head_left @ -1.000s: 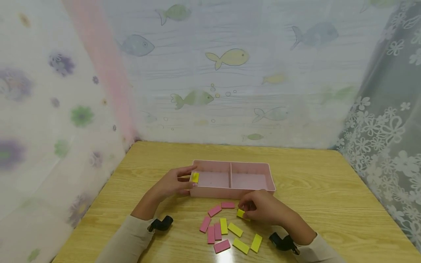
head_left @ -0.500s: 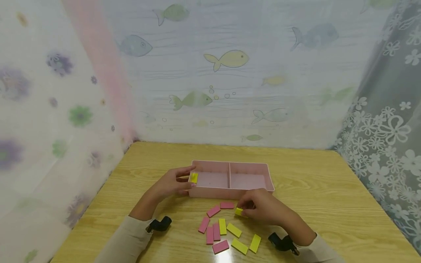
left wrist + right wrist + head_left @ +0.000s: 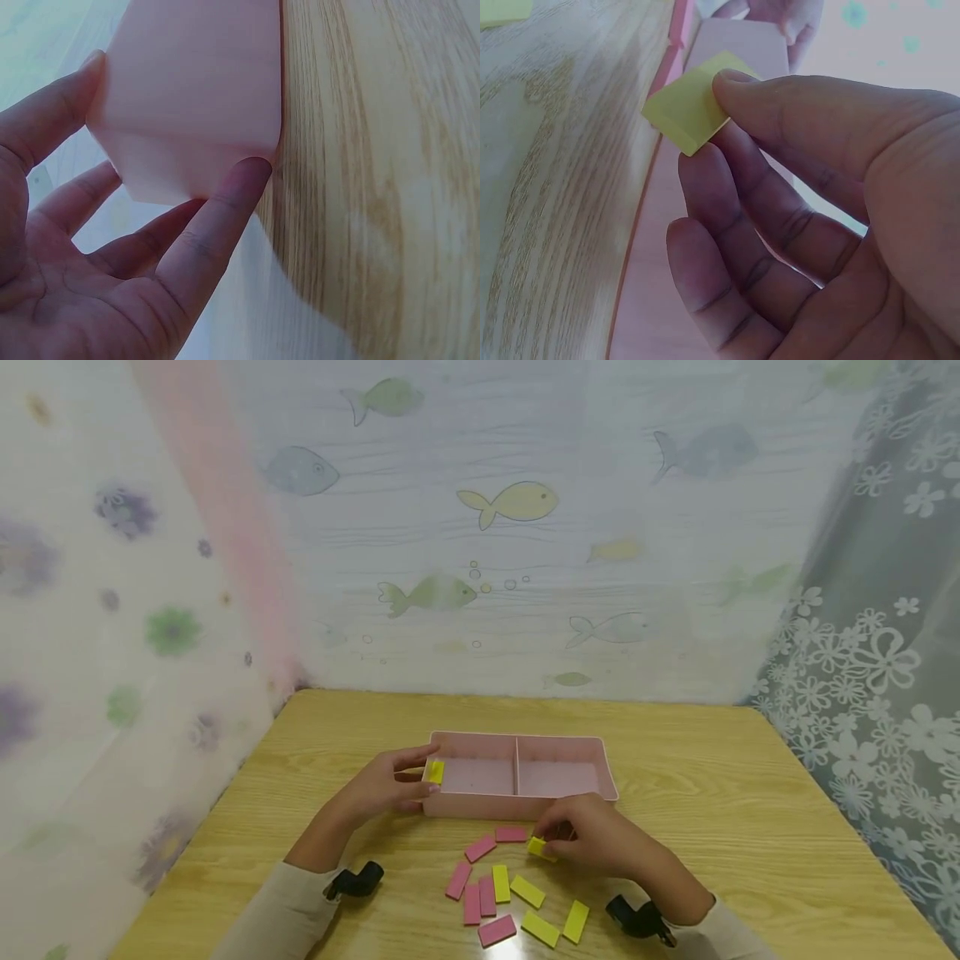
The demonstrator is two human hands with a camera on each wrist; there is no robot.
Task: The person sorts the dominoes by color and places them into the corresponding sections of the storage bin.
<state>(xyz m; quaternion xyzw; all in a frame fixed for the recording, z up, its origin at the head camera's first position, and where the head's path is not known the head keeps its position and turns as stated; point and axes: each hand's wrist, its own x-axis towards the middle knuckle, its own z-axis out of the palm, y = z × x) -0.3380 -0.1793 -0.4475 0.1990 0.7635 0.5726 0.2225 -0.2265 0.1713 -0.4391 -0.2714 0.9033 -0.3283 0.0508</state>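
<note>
My left hand grips the left end of a pink two-compartment box. In the left wrist view, its fingers and thumb touch the box's outer walls. A yellow block sits at the left end of the left compartment. In front of the box, my right hand pinches another yellow block between thumb and fingertips. Its block is tilted in the right wrist view, and the fingers partly hide it in the head view.
Loose pink blocks and yellow blocks lie scattered on the wooden table between the forearms. A patterned curtain rises behind the table. Each wrist wears a black camera.
The right hand has shifted slightly left with its yellow block, closer to the nearest pink block. The left hand keeps its hold on the box. The head view has moved a little.
</note>
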